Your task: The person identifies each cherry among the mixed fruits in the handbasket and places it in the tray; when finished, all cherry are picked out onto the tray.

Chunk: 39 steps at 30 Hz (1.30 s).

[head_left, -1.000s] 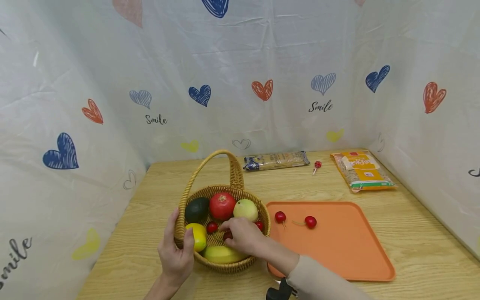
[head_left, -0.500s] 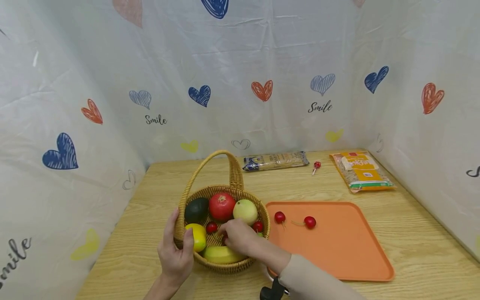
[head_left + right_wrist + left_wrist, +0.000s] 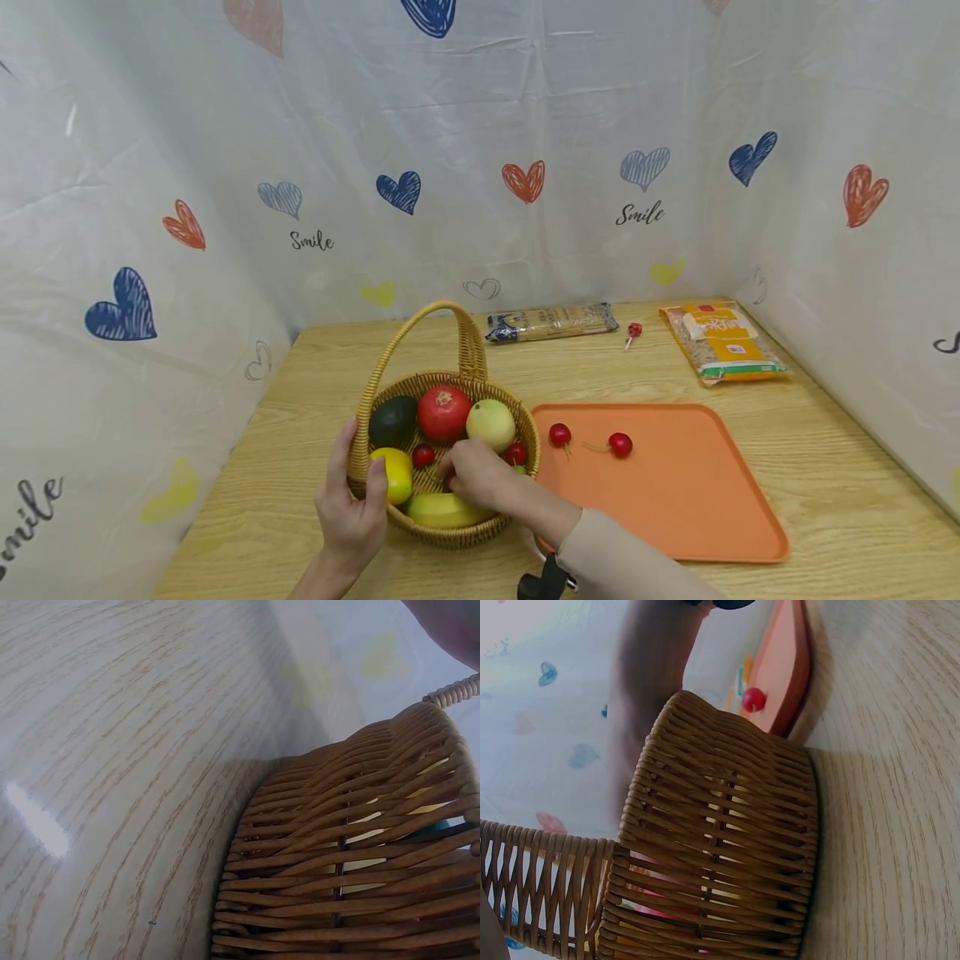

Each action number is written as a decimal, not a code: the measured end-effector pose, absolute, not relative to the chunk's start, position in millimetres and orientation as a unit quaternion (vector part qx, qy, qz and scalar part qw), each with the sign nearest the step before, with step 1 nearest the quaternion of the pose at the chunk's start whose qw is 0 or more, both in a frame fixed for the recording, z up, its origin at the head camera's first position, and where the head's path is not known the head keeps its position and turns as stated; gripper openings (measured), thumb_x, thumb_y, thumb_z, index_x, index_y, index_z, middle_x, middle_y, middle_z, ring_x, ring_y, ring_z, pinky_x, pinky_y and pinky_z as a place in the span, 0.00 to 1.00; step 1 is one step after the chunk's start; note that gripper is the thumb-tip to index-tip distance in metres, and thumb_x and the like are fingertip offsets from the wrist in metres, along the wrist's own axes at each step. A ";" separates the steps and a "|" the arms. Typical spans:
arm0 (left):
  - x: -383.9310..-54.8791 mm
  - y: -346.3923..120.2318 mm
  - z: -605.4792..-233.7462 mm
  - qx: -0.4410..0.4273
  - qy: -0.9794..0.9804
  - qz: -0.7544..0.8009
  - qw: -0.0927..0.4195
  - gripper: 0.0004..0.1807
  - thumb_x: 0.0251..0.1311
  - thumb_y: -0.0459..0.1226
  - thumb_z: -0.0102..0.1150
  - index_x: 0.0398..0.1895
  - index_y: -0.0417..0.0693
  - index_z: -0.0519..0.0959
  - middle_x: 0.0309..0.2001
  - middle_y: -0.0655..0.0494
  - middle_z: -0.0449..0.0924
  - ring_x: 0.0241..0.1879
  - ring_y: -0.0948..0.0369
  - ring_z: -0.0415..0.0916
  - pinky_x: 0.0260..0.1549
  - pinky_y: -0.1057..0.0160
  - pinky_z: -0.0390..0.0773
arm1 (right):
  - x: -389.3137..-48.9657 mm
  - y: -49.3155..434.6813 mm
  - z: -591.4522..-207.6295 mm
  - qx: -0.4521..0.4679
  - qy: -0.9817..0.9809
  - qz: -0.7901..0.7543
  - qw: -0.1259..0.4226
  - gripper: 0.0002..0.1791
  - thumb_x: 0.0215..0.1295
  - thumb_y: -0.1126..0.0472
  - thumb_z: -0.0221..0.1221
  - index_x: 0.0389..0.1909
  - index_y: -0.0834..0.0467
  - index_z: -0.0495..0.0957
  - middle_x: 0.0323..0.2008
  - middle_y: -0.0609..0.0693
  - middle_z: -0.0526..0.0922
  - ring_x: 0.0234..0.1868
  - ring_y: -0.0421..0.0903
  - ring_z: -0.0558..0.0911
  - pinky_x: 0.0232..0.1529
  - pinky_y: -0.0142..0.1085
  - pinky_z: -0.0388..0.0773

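In the head view a wicker basket (image 3: pixel 459 537) with a tall handle stands on the table. It holds an avocado (image 3: pixel 393 421), a pomegranate (image 3: pixel 444 413), a pale green round fruit (image 3: pixel 491 426), a lemon (image 3: pixel 395 475), a banana (image 3: pixel 446 510) and cherries (image 3: pixel 423 455). My left hand (image 3: pixel 352 508) grips the basket's left side at the handle's base, thumb inside by the lemon. Above the banana, my right hand (image 3: pixel 480 475) reaches in with fingers curled down round a dark red cherry (image 3: pixel 450 481), mostly hidden beneath them. Both wrist views show mainly the basket's woven wall (image 3: pixel 727 825).
An orange tray (image 3: pixel 667 500) lies right of the basket, bearing two stemmed cherries (image 3: pixel 620 445). Farther back are a long pack of noodles (image 3: pixel 552 322), a red lollipop (image 3: pixel 634 330) and an orange-printed bag of grain (image 3: pixel 723 342). A heart-patterned curtain (image 3: pixel 465 242) encloses the table.
My right hand has shifted slightly left and lower into the basket, covering more of the dark cherry and uncovering the one at the right side. My left hand stays on the basket.
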<state>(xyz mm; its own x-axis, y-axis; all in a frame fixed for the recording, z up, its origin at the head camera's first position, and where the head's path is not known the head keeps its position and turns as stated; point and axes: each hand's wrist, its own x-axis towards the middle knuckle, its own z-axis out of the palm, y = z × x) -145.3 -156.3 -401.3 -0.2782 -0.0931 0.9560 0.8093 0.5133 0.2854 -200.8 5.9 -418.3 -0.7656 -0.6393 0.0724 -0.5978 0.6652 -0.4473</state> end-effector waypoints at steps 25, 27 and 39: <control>-147.3 -157.3 -405.5 -0.269 -0.677 -0.428 0.535 0.28 0.69 0.39 0.50 0.55 0.17 0.64 0.57 0.39 0.73 0.55 0.62 0.72 0.52 0.71 0.71 | -209.3 68.8 -369.6 -0.308 0.866 -0.394 -0.004 0.11 0.62 0.69 0.59 0.44 0.60 0.83 0.44 0.51 0.81 0.44 0.47 0.78 0.39 0.37 0.79; -147.3 -157.2 -405.5 -0.270 -0.676 -0.429 0.535 0.27 0.69 0.39 0.50 0.54 0.17 0.64 0.57 0.39 0.73 0.55 0.61 0.72 0.52 0.71 0.71 | -212.2 79.0 -369.4 -0.298 0.864 -0.407 -0.015 0.11 0.61 0.70 0.59 0.44 0.61 0.82 0.44 0.53 0.81 0.45 0.49 0.79 0.40 0.39 0.80; -146.0 -156.3 -405.4 -0.264 -0.682 -0.430 0.530 0.27 0.69 0.39 0.50 0.55 0.17 0.64 0.58 0.41 0.72 0.54 0.62 0.73 0.50 0.72 0.73 | -223.2 144.2 -369.9 -0.211 0.878 -0.424 -0.071 0.12 0.59 0.72 0.60 0.44 0.60 0.83 0.46 0.55 0.81 0.47 0.53 0.80 0.38 0.35 0.82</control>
<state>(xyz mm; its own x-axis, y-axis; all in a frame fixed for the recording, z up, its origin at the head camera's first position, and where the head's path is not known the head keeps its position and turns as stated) -146.0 -156.3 -405.4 -0.2986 -0.0954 0.9496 0.8157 0.4910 0.3058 -223.2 144.2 -369.9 -0.9009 -0.3103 0.3035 -0.4307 0.5521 -0.7140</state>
